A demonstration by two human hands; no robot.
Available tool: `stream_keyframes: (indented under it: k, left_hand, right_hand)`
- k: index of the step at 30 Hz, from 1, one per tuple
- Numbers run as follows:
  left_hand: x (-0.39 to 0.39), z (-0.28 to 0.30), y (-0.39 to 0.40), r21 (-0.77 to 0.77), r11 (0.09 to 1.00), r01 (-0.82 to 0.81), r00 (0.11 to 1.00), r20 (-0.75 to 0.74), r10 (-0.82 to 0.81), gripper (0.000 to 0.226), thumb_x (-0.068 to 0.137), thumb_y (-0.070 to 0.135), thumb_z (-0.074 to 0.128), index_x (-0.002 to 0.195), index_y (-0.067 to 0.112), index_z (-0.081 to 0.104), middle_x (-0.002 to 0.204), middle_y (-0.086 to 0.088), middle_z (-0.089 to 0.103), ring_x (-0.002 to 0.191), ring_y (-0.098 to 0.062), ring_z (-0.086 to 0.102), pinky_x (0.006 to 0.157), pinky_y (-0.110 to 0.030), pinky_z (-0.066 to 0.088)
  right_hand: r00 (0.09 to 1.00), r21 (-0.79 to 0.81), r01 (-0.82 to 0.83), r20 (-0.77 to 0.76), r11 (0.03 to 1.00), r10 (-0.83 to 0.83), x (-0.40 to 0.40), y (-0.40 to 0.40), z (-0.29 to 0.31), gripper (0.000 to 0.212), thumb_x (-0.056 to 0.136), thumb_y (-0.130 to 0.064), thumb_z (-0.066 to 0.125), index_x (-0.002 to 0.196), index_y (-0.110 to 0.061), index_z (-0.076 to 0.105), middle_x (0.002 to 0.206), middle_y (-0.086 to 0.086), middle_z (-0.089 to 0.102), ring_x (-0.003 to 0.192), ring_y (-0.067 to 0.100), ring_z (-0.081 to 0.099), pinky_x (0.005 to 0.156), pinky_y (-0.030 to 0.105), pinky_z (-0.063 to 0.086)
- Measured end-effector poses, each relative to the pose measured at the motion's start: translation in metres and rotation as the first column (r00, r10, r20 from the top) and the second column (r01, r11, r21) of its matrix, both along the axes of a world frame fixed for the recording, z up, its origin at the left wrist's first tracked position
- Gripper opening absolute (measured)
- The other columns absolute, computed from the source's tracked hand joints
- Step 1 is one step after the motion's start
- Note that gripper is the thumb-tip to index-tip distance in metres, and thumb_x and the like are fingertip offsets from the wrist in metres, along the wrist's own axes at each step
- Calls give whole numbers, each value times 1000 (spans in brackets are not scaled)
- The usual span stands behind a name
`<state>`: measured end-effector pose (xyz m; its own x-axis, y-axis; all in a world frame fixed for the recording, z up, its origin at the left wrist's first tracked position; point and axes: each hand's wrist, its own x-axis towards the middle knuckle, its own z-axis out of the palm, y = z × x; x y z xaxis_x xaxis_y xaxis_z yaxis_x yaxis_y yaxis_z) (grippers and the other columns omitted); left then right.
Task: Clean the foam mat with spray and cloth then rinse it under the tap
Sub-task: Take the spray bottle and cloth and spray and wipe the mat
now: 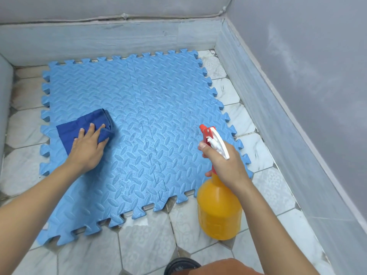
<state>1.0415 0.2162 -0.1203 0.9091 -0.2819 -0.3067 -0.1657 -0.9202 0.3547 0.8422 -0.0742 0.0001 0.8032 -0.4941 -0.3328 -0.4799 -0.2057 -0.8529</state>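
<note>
- We see the blue foam mat [143,124] lying flat on the tiled floor [258,183], made of interlocked tiles, in a walled corner.
- Our left hand [87,149] presses a folded dark blue cloth [87,126] onto the mat at about nine o'clock, fingers [91,128] straight and spread.
- Our right hand [224,165] grips the neck of a spray bottle [218,211] at four o'clock, fingers curled round it below the red and white trigger head.
- The bottle is orange; we cannot tell how full it is.
</note>
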Motion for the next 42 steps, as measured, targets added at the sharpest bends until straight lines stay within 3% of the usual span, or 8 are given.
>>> stream_keyframes:
  k: [9,16,20,23,28,34,37,42]
  left_hand:
    - [-20,15,-81,-249,956,153,988,24,-152,48,102,25,36,149,28,27,160,0,19,147,-23,15,116,-50,19]
    - [-44,1,-138,-144,908,394,919,80,-386,51,101,22,40,149,14,28,156,-20,22,143,-40,19,112,-54,22]
    - [-45,-7,-140,-50,902,429,901,100,-423,54,100,29,41,150,13,27,157,-20,19,142,-41,17,111,-58,19]
    - [-44,-9,-134,6,882,472,878,95,-470,65,96,37,48,151,13,23,159,-17,15,144,-39,13,113,-56,17]
    - [-46,-6,-129,42,865,500,860,94,-502,63,98,31,46,152,10,20,159,-16,13,145,-38,14,114,-55,18]
    - [-38,-3,-109,87,855,512,853,71,-518,59,100,24,39,153,19,14,161,-8,6,148,-29,8,117,-48,13]
    - [-34,-3,-102,94,857,507,856,61,-513,60,100,20,39,153,21,12,162,-6,4,148,-27,7,117,-46,12]
    - [-19,-3,-80,72,894,442,896,20,-444,58,101,21,38,153,21,13,161,-7,6,148,-28,8,117,-48,13]
  right_hand:
    - [832,36,523,197,852,-519,-55,-57,13,27,87,-11,62,74,-32,74,67,-3,66,49,12,53,50,32,51]
    - [659,-50,714,386,699,-646,-103,-103,16,15,83,-23,62,69,-26,63,60,-7,59,52,10,58,53,24,46]
    - [674,-86,695,425,714,-604,-116,-116,11,17,88,-30,68,76,-19,65,71,0,62,65,18,65,64,33,56]
    - [704,-85,655,430,751,-565,-118,-117,10,49,80,-39,73,86,7,57,73,3,55,68,22,54,70,46,52]
    - [668,-93,667,515,739,-537,-131,-108,12,47,84,-48,68,120,-20,61,107,2,67,101,22,65,88,45,54]
    - [533,-131,761,683,635,-498,-141,-104,32,67,90,-43,54,143,-6,42,136,9,55,123,19,57,102,46,48]
    - [587,-301,748,715,591,-379,-125,-105,46,57,93,-28,53,142,-2,43,139,13,51,124,11,54,101,29,47]
    - [788,-658,538,615,527,-36,-77,-83,57,61,92,-31,56,140,5,45,139,17,52,130,22,49,111,43,38]
